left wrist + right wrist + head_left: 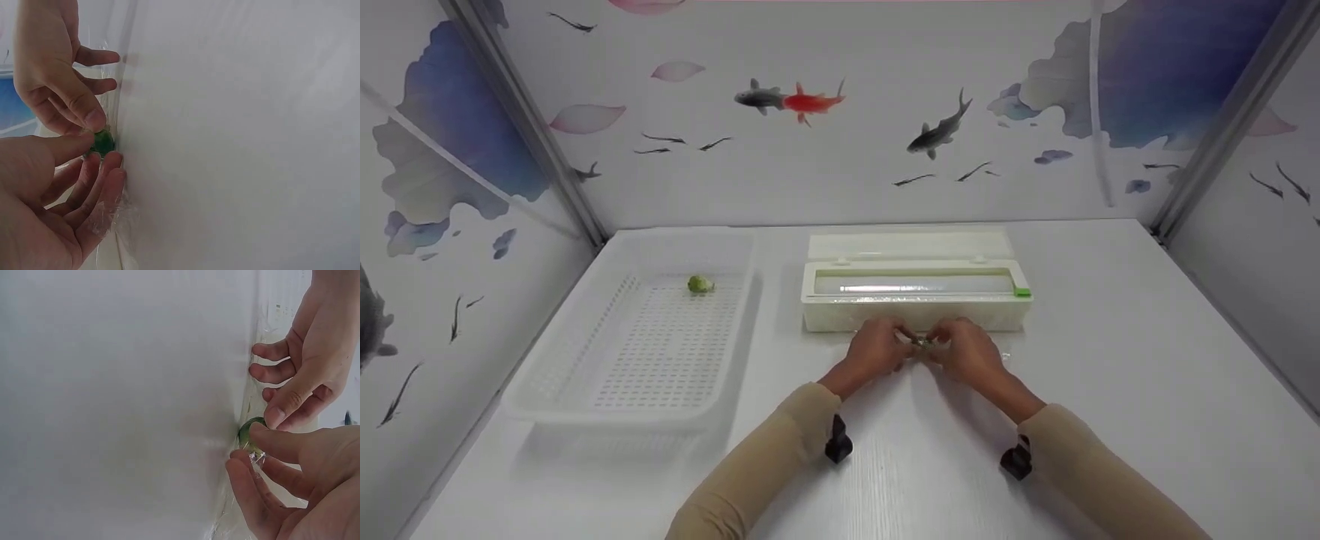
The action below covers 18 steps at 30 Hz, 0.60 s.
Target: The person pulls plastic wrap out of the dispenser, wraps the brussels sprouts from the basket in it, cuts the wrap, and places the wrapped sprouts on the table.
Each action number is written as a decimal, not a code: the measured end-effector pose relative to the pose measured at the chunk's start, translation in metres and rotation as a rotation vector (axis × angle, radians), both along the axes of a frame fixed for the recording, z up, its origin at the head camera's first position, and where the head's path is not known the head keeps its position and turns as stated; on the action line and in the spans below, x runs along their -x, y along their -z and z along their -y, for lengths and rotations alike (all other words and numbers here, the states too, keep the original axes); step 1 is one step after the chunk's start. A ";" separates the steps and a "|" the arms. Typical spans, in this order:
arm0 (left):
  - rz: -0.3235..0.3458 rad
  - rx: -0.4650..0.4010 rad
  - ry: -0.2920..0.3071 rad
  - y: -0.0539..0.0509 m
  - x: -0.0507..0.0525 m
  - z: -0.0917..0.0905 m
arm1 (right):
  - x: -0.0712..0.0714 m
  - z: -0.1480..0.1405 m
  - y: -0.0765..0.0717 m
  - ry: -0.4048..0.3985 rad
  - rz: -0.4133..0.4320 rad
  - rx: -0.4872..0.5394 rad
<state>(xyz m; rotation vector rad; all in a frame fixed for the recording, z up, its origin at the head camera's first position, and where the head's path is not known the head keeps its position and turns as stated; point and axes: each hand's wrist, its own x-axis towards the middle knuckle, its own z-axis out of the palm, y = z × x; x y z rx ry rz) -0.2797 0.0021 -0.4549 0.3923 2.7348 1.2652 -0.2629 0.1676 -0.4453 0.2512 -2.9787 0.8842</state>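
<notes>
In front of the cling film dispenser (915, 316), a small green Brussels sprout (103, 143) sits between both hands with clear cling film (128, 225) around it. My left hand (877, 346) pinches it from the left between thumb and fingers. From the other side my right hand (969, 351) pinches it, thumb close to the left thumb; its outer fingers spread apart. In the right wrist view the sprout (245, 433) shows partly, covered by fingertips and shiny film. Loose film hangs near the left hand's outer fingers. The dispenser's lid (911, 244) stands open behind the roll.
To the left stands a white perforated basket (727, 337) with another sprout (700, 284) lying in it. A green slider (1021, 292) sits at the dispenser's right end. Printed panels (840, 180) enclose the white table (1125, 360) at the back and sides.
</notes>
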 end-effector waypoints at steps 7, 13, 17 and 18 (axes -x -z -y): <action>-0.061 0.037 -0.006 0.001 0.005 0.001 | 0.001 0.000 0.000 0.015 -0.008 0.029; -0.143 0.115 -0.028 -0.002 0.006 0.000 | 0.001 0.002 -0.003 0.029 0.000 -0.001; -0.176 0.128 -0.025 -0.002 0.006 0.001 | 0.001 0.003 -0.004 0.034 -0.005 -0.011; -0.182 0.126 -0.022 -0.003 0.006 0.001 | 0.001 0.003 -0.004 0.032 -0.007 -0.013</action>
